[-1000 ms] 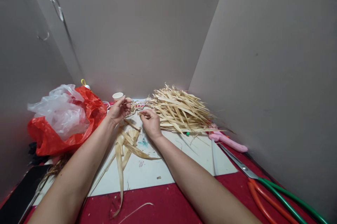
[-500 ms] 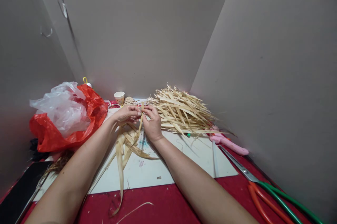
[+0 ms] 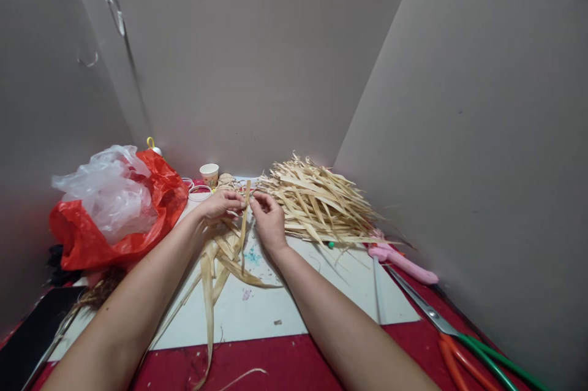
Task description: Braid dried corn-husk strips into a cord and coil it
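Above the white board, my left hand (image 3: 223, 204) is closed, with thumb and fingers pinching a narrow dried leaf strip (image 3: 245, 225) that stands nearly upright. Beside the strip's upper part, my right hand (image 3: 270, 223) has thumb and forefinger pressed together; whatever they may grip is too small to make out. Below the hands, several wider dried leaf strips (image 3: 207, 293) fan out over the board, one long end reaching past its front edge. To the right of my hands spreads a big pile of dried leaf strips (image 3: 321, 198).
The white board (image 3: 257, 320) rests on a red cloth (image 3: 275, 369). Large scissors (image 3: 436, 319) with red and green handles and a pink-handled tool (image 3: 407, 262) lie right. Red and clear plastic bags (image 3: 168, 186) sit left; a paper cup (image 3: 209, 174) stands behind. Grey walls enclose the back and right.
My right hand has shifted slightly away from the strip, to the right. The strip in my left hand now hangs straighter. The camera view has tilted up a little.
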Available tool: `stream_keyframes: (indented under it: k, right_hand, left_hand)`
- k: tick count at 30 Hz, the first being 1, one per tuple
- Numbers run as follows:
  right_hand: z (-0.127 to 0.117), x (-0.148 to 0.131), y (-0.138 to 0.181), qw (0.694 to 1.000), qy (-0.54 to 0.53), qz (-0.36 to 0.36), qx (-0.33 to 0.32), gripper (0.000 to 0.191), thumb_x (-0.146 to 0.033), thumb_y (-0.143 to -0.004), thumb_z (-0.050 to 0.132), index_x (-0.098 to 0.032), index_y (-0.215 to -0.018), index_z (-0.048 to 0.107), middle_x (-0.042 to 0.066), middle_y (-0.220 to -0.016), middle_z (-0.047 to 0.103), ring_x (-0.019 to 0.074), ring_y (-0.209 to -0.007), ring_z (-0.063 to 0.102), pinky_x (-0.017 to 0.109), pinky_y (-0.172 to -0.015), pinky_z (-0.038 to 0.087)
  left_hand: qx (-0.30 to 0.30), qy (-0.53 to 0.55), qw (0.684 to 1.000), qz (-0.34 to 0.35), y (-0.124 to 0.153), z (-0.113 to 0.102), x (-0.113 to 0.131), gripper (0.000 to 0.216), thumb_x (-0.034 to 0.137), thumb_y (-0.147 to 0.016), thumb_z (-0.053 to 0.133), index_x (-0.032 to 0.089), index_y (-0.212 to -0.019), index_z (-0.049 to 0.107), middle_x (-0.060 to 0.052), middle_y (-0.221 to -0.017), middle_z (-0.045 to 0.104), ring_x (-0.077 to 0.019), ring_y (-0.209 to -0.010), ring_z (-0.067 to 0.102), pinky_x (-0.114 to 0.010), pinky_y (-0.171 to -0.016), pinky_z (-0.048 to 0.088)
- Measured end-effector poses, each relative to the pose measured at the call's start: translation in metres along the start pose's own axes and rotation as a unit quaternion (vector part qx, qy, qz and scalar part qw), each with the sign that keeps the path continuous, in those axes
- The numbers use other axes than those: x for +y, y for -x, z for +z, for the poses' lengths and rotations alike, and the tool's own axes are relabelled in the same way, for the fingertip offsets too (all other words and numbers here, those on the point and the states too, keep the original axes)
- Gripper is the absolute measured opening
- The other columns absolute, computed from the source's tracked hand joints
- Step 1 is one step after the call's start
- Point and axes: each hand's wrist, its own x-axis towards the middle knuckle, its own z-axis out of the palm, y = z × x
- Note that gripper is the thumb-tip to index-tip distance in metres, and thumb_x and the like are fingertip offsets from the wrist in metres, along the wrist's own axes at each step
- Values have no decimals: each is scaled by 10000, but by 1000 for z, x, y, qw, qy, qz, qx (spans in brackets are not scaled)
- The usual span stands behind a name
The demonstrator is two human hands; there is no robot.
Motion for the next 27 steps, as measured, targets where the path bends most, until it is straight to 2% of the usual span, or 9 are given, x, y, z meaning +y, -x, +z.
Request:
stream_keyframes:
  k: [3, 6, 10, 13, 16, 19, 24, 27]
  right_hand:
    - [-2, -3, -2, 996, -50, 69, -29, 254, -374, -679, 733, -167, -820, 693, 20, -770, 684, 155, -700, 589, 299, -705, 492]
    - [-2, -6, -2, 992, -75, 91, -40, 214, -347, -657, 740, -170, -768, 694, -18, -660, 649, 118, -577, 524, 264, -595, 444]
    - [-2, -7, -2, 987, -103, 118, -37, 224, -373, -639, 747, -175, -682, 653, -53, -528, 566, 88, -473, 433, 237, -488, 361]
    - [-2, -7, -3, 981, -129, 144, -31, 264, -392, -610, 766, -180, -644, 613, -67, -495, 520, 77, -457, 412, 224, -467, 344]
    - [-3, -8, -3, 972, -153, 173, -37, 295, -419, -602, 772, -171, -664, 623, -59, -489, 530, 74, -451, 426, 215, -467, 346]
    - [-3, -10, -2, 965, -172, 193, -44, 300, -410, -584, 776, -156, -679, 647, -44, -498, 555, 69, -451, 447, 206, -474, 353]
    - [-4, -12, -3, 958, -193, 205, -49, 284, -395, -573, 776, -157, -655, 644, -31, -507, 573, 66, -464, 459, 194, -471, 348]
    - [-5, -11, -3, 958, -195, 205, -48, 271, -380, -576, 780, -164, -635, 626, -29, -503, 575, 63, -458, 443, 192, -458, 333]
  left_hand:
    - [-13, -38, 999, -10, 0, -1, -2, 299, 245, -544, 861, 134, -743, 666, 25, -614, 615, -77, -551, 558, -181, -495, 407]
    - [-29, -46, 998, -20, 0, 0, -3, 300, 270, -567, 842, 150, -749, 636, 33, -557, 592, -79, -504, 550, -163, -443, 347]
    - [-43, -37, 998, -19, 2, 3, -3, 329, 314, -595, 839, 159, -779, 615, 36, -548, 596, -86, -473, 549, -188, -462, 419]
    - [-33, -42, 999, -2, 2, 4, -3, 344, 345, -601, 849, 152, -771, 620, 41, -547, 593, -83, -455, 535, -226, -492, 482]
    - [-20, -43, 999, 6, 0, 3, -5, 336, 332, -586, 859, 136, -732, 628, 31, -556, 594, -83, -465, 548, -218, -489, 477]
    - [-34, -28, 999, -4, -2, 1, -7, 303, 321, -610, 842, 129, -728, 639, 27, -538, 584, -91, -472, 568, -214, -498, 480]
    - [-47, -5, 999, -12, -2, 1, -7, 262, 286, -629, 819, 118, -748, 657, 41, -487, 531, -98, -476, 567, -220, -513, 487]
    - [-36, -3, 999, -3, 0, 4, -5, 271, 265, -624, 819, 130, -780, 644, 36, -522, 557, -104, -508, 582, -225, -525, 491]
